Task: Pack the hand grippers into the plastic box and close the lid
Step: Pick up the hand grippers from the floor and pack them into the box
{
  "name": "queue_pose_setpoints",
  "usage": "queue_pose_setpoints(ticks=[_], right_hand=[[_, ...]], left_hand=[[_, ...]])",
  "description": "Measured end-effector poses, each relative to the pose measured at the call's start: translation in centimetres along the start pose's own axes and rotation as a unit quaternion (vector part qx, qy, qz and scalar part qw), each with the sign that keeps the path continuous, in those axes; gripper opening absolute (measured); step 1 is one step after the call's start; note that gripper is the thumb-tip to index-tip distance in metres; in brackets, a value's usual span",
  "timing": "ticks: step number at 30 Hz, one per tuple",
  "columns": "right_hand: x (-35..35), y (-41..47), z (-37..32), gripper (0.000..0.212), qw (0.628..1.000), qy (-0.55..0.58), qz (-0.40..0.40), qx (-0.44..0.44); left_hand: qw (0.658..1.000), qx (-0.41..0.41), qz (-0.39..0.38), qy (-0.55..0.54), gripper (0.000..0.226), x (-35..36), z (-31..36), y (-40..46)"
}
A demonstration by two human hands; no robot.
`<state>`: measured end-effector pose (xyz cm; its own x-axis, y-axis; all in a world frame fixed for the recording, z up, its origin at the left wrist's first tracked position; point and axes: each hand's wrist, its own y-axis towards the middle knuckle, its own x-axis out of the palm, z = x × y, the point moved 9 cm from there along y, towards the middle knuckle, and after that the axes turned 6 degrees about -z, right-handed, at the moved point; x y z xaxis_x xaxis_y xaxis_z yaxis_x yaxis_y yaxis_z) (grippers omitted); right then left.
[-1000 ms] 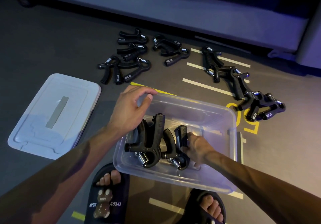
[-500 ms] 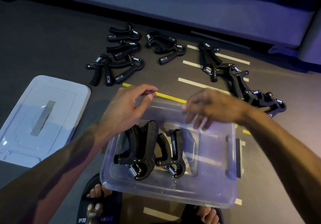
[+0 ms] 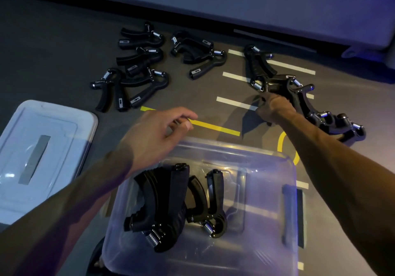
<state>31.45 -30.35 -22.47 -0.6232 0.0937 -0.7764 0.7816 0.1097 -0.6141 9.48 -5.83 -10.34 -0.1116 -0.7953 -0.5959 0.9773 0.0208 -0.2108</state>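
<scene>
Right hand (image 3: 274, 108) at 2 o'clock, fingers curled onto a hand gripper (image 3: 277, 87) in the tangled right-hand pile (image 3: 333, 119) on the floor; whether the grip is complete, cannot tell. Left hand (image 3: 159, 130) hovers loosely open above the box's far rim, holding nothing. Box (image 3: 267, 252) at 6 o'clock holds several packed grippers (image 3: 171, 203). Lid (image 3: 38, 153) lies at 9 o'clock. More grippers (image 3: 136, 70) at 11 o'clock.

Risks: interlocked handles may drag neighbours along; the unsteadied box could slide; upright grippers may block the lid.
</scene>
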Motion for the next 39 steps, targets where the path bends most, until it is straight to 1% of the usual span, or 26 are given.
queue_pose_setpoints(ticks=[1,3,7,11,14,16,18,19,20,21,22,23,24,25,27,28,31,33,35,37,39], right_hand=[[0.1,0.5,0.1,0.046,1.0,-0.001,0.002,0.005],[-0.1,1.3,0.0,0.048,1.0,-0.011,0.027,-0.009],[-0.4,2.0,0.0,0.043,0.997,-0.023,0.068,-0.03],[-0.3,-0.1,-0.4,0.031,0.996,-0.006,0.069,-0.059],[0.7,-2.0,-1.1,0.025,0.991,-0.019,0.067,-0.115],[2.3,-3.4,-2.1,0.022,0.985,-0.035,0.028,-0.168],[3.7,-4.7,-3.2,0.02,0.974,-0.055,-0.043,-0.217],[4.0,-5.3,-3.6,0.02,0.969,-0.05,-0.081,-0.23],[4.0,-5.5,-4.0,0.019,0.965,-0.032,-0.101,-0.24],[3.2,-5.4,-4.3,0.016,0.966,-0.011,-0.087,-0.243],[2.0,-5.0,-4.3,0.015,0.97,0.0,-0.045,-0.239],[0.7,-4.5,-4.3,0.017,0.973,-0.01,0.014,-0.229],[-0.1,-4.0,-4.3,0.025,0.973,-0.036,0.06,-0.221],[-0.2,-3.7,-4.6,0.037,0.971,-0.068,0.073,-0.217],[1.1,-3.0,-5.3,0.06,0.967,-0.147,0.036,-0.204],[1.8,-2.7,-5.5,0.068,0.964,-0.178,0.016,-0.195],[2.2,-1.9,-5.6,0.079,0.959,-0.211,0.016,-0.188],[2.0,-1.7,-5.6,0.081,0.953,-0.224,0.029,-0.2],[1.7,-1.7,-5.4,0.08,0.948,-0.224,0.047,-0.219],[1.5,-2.2,-5.4,0.073,0.948,-0.198,0.065,-0.24],[1.2,-3.0,-5.5,0.059,0.952,-0.136,0.08,-0.262]], left_hand=[[1.0,-0.003,0.001,-0.002,0.02,0.0,-0.1,0.0],[1.0,-0.004,0.005,-0.001,0.02,0.0,-0.2,0.1],[1.0,-0.003,0.005,0.007,0.02,0.0,-0.2,0.1],[1.0,-0.006,0.008,0.006,0.02,0.0,-0.1,0.0],[1.0,0.002,0.009,0.011,0.021,0.0,0.2,-0.2],[1.0,0.008,0.014,0.011,0.021,-0.1,0.2,-0.3],[1.0,0.012,0.017,0.013,0.02,-0.1,0.2,-0.5],[1.0,0.012,0.016,0.014,0.019,0.0,0.2,-0.5],[1.0,0.011,0.017,0.014,0.019,-0.1,0.2,-0.5],[1.0,0.009,0.018,0.012,0.019,-0.1,0.2,-0.5],[1.0,0.009,0.019,0.011,0.018,-0.1,0.1,-0.5],[1.0,0.009,0.02,0.012,0.018,-0.2,0.1,-0.4],[1.0,0.01,0.019,0.013,0.019,-0.2,0.1,-0.4],[1.0,0.012,0.018,0.015,0.019,-0.1,0.1,-0.4],[1.0,0.011,0.017,0.019,0.02,-0.1,0.1,-0.4],[1.0,0.009,0.017,0.02,0.02,-0.1,0.0,-0.3],[1.0,0.002,0.017,0.022,0.02,0.0,-0.1,-0.2],[0.999,0.004,0.013,0.032,0.02,0.0,-0.1,-0.1],[0.999,0.004,0.008,0.035,0.02,0.1,-0.1,-0.1],[0.999,0.003,0.004,0.032,0.021,0.0,0.0,-0.1],[1.0,0.001,0.006,0.022,0.021,0.0,0.2,-0.3]])
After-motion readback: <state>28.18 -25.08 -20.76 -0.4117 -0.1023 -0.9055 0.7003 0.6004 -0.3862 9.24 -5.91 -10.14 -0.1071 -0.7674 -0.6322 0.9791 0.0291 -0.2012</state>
